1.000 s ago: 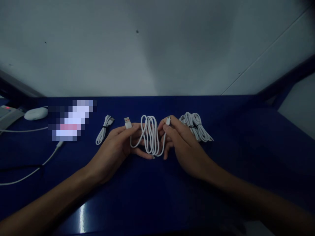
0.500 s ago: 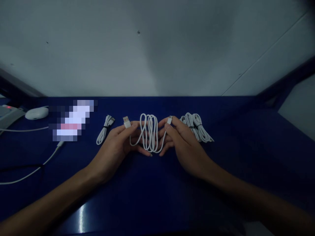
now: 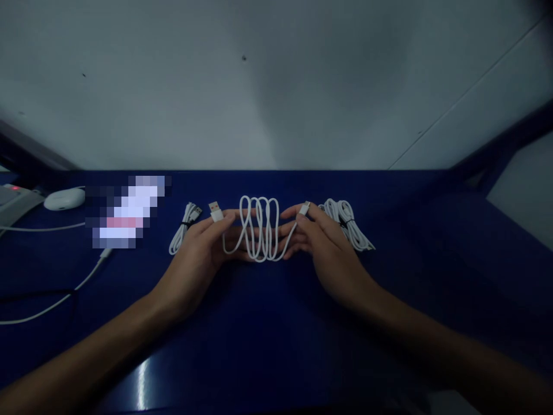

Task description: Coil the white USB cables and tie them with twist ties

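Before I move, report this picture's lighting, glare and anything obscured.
Head view: dim overall; glare streaks the blue tabletop at lower left; soft shadow on the pale wall; pixelated bright patch at left; the looped cable fairly sharp.

- Left forearm (image 3: 95,340): bare, enters at lower left, slants up and inward to the left wrist (image 3: 162,300)
- Right forearm (image 3: 436,340): bare, enters at lower right, slants up and inward to the right wrist (image 3: 367,297)
- Left hand (image 3: 199,248): thumb on top, closed in a pinch; other fingers extended toward the right hand (image 3: 330,248), partly hidden
- Right hand: thumb pressed in a pinch near the index finger; fingers spread, slightly curved, pointing left
- Palms turned inward, hands roughly level
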### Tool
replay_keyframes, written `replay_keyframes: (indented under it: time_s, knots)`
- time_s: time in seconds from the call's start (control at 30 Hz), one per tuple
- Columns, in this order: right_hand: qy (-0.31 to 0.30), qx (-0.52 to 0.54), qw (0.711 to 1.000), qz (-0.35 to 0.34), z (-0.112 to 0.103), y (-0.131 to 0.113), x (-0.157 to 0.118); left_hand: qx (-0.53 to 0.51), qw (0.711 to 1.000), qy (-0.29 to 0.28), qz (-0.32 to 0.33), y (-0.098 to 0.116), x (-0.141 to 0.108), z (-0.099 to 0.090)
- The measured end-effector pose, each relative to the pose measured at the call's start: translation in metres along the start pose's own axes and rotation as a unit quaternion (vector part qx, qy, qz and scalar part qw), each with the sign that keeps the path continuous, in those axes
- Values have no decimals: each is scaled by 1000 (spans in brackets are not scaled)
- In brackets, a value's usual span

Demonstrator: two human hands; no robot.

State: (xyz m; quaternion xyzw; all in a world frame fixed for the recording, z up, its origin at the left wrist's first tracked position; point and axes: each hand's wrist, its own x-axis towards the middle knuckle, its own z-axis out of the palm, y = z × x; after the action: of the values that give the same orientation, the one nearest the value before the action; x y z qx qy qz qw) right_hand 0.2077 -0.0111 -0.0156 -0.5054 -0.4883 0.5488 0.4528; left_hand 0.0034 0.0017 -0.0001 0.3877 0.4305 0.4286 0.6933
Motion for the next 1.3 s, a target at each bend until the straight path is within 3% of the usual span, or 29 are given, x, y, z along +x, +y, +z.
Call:
replay_keyframes:
  time_s: [0.33,0.57,1.0,1.3]
  knots:
    - [-89,163,978,97,-1,-3,4,-77,995,-13,-64,7,-1,1]
    - [-152,169,965,135,-1,-5,-2,-103,990,-69,-60,9,-3,2]
    - [-105,139,983,59,1,-10,-2,-80,992,-85,-44,5,1,-4]
    - [-77,156,981,91,2,-14,-1,-51,997,-51,-41,7,0,-4]
